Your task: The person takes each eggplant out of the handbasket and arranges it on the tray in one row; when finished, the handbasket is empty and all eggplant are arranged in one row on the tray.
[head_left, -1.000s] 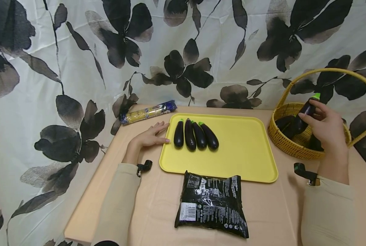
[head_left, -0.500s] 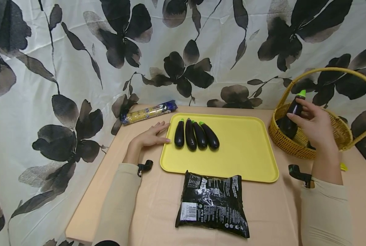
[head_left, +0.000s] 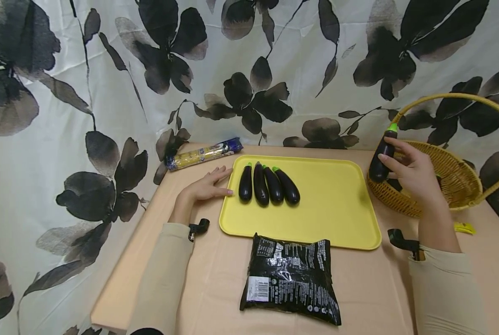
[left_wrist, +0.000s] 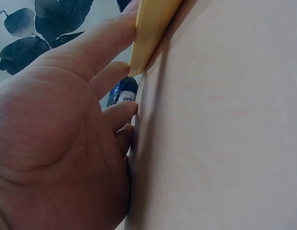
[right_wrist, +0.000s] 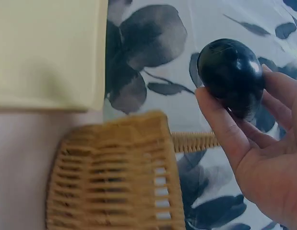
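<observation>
The right hand (head_left: 417,174) holds an eggplant (head_left: 382,156) between thumb and fingers, with the basket (head_left: 402,204) just beside that hand. The left hand (head_left: 205,186), fingers extended, touches the tray (head_left: 333,209); four eggplants (head_left: 260,185) lie between the hands, nearer the left.

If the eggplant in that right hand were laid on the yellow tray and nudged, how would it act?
The eggplant would probably roll in a curve, since its sides are rounded and one end is fatter. Its glossy skin may make it slippery to grip.
</observation>
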Demonstrator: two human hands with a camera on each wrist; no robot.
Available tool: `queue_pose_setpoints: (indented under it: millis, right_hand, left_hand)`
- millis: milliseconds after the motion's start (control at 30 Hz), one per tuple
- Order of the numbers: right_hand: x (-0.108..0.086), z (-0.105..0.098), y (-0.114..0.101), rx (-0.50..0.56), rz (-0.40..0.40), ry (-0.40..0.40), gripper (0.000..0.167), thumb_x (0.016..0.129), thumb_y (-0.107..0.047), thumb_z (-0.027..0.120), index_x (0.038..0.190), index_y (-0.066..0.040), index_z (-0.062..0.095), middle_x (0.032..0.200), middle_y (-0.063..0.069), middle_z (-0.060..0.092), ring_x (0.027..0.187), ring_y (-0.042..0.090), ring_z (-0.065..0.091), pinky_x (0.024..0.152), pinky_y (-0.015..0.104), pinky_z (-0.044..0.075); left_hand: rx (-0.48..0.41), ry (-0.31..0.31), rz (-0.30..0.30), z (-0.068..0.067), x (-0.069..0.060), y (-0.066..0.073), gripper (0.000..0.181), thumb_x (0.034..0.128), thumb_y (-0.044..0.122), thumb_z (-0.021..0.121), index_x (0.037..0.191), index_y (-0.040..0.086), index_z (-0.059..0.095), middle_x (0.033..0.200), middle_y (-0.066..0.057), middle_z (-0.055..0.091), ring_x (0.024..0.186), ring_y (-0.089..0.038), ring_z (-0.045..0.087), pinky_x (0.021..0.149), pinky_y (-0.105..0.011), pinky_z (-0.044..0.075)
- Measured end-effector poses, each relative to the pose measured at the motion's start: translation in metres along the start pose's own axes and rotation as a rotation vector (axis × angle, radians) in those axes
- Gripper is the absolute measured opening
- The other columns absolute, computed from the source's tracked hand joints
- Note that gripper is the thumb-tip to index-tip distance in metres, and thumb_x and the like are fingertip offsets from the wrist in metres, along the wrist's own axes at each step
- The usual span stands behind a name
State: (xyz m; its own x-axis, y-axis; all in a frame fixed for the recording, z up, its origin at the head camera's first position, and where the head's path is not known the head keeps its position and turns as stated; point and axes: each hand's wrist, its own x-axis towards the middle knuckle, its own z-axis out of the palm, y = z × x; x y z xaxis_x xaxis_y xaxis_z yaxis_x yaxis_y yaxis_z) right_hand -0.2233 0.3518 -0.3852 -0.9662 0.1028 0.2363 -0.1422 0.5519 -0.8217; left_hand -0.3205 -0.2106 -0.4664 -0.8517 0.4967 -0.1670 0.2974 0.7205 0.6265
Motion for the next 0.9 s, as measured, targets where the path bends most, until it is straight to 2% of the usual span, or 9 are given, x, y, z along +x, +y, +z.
queue_pose_setpoints:
  millis: [100, 233, 333, 433, 467, 567, 733, 800, 900]
  right_hand:
    - [0.003, 0.013, -0.002, 0.008, -0.012, -0.037, 0.061, 0.105, -0.038, 0.062, 0.161, -0.030, 0.041, 0.156, 0.023, 0.044, 0.097, -0.012, 0.059, 0.069, 0.006, 0.054]
    - [0.006, 0.033, -0.005, 0.032, -0.004, -0.119, 0.070, 0.101, -0.036, 0.069, 0.163, -0.034, 0.036, 0.161, 0.019, 0.040, 0.128, 0.023, 0.059, 0.080, 0.009, 0.049]
    - [0.006, 0.047, -0.007, 0.072, -0.001, -0.197, 0.077, 0.099, -0.032, 0.073, 0.164, -0.038, 0.032, 0.165, 0.018, 0.036, 0.145, 0.040, 0.046, 0.101, 0.029, 0.051]
    - [0.005, 0.060, -0.008, 0.100, -0.006, -0.247, 0.077, 0.099, -0.031, 0.074, 0.163, -0.041, 0.032, 0.167, 0.016, 0.033, 0.149, 0.043, 0.042, 0.112, 0.055, 0.045]
    - [0.004, 0.064, -0.008, 0.105, -0.010, -0.256, 0.077, 0.099, -0.031, 0.073, 0.163, -0.041, 0.032, 0.169, 0.014, 0.030, 0.149, 0.043, 0.041, 0.113, 0.059, 0.043]
    - [0.001, 0.073, -0.008, 0.080, -0.026, -0.255, 0.075, 0.099, -0.032, 0.073, 0.163, -0.038, 0.034, 0.170, 0.013, 0.028, 0.147, 0.044, 0.044, 0.107, 0.052, 0.047]
    - [0.000, 0.085, -0.008, 0.054, -0.064, -0.257, 0.076, 0.100, -0.027, 0.073, 0.165, -0.028, 0.033, 0.160, 0.022, 0.031, 0.142, 0.050, 0.048, 0.088, 0.018, 0.046]
    - [-0.001, 0.088, -0.007, 0.059, -0.073, -0.272, 0.079, 0.099, -0.024, 0.074, 0.165, -0.026, 0.032, 0.160, 0.024, 0.030, 0.141, 0.051, 0.048, 0.082, 0.013, 0.045]
    - [-0.003, 0.092, -0.008, 0.054, -0.090, -0.289, 0.082, 0.097, -0.021, 0.077, 0.165, -0.026, 0.032, 0.162, 0.024, 0.028, 0.141, 0.052, 0.046, 0.079, 0.015, 0.048]
  left_hand:
    - [-0.001, 0.003, -0.004, 0.000, 0.000, 0.000, 0.092, 0.0925, 0.058, 0.073, 0.167, 0.032, 0.025, 0.177, -0.006, 0.005, 0.164, -0.027, -0.006, 0.132, -0.054, -0.007]
    - [-0.002, 0.007, -0.010, 0.001, 0.000, -0.002, 0.092, 0.0920, 0.058, 0.073, 0.167, 0.034, 0.025, 0.177, -0.005, 0.004, 0.164, -0.027, -0.007, 0.132, -0.055, -0.006]
    - [-0.009, 0.007, -0.013, 0.001, 0.000, -0.002, 0.092, 0.0911, 0.059, 0.074, 0.166, 0.035, 0.026, 0.177, -0.004, 0.004, 0.164, -0.026, -0.007, 0.132, -0.056, -0.006]
    - [-0.009, 0.007, -0.010, 0.002, 0.000, -0.003, 0.093, 0.0908, 0.060, 0.074, 0.166, 0.036, 0.026, 0.177, -0.004, 0.004, 0.164, -0.027, -0.007, 0.132, -0.057, -0.006]
    - [-0.010, 0.007, -0.007, 0.002, 0.000, -0.004, 0.093, 0.0907, 0.060, 0.074, 0.166, 0.036, 0.025, 0.177, -0.004, 0.004, 0.164, -0.027, -0.008, 0.132, -0.058, -0.006]
    - [-0.004, 0.008, 0.001, 0.002, 0.001, -0.005, 0.093, 0.0912, 0.059, 0.074, 0.166, 0.035, 0.025, 0.177, -0.005, 0.004, 0.164, -0.028, -0.007, 0.132, -0.058, -0.007]
    - [-0.003, 0.011, 0.009, 0.003, 0.000, -0.007, 0.092, 0.0916, 0.059, 0.073, 0.166, 0.034, 0.026, 0.177, -0.004, 0.005, 0.164, -0.027, -0.006, 0.133, -0.054, -0.006]
    - [-0.002, 0.011, 0.010, 0.003, -0.001, -0.007, 0.092, 0.0917, 0.060, 0.073, 0.166, 0.034, 0.026, 0.177, -0.004, 0.005, 0.164, -0.026, -0.006, 0.133, -0.054, -0.006]
    - [0.001, 0.011, 0.014, 0.003, -0.001, -0.008, 0.092, 0.0917, 0.060, 0.072, 0.167, 0.033, 0.026, 0.177, -0.004, 0.005, 0.164, -0.027, -0.006, 0.133, -0.054, -0.006]
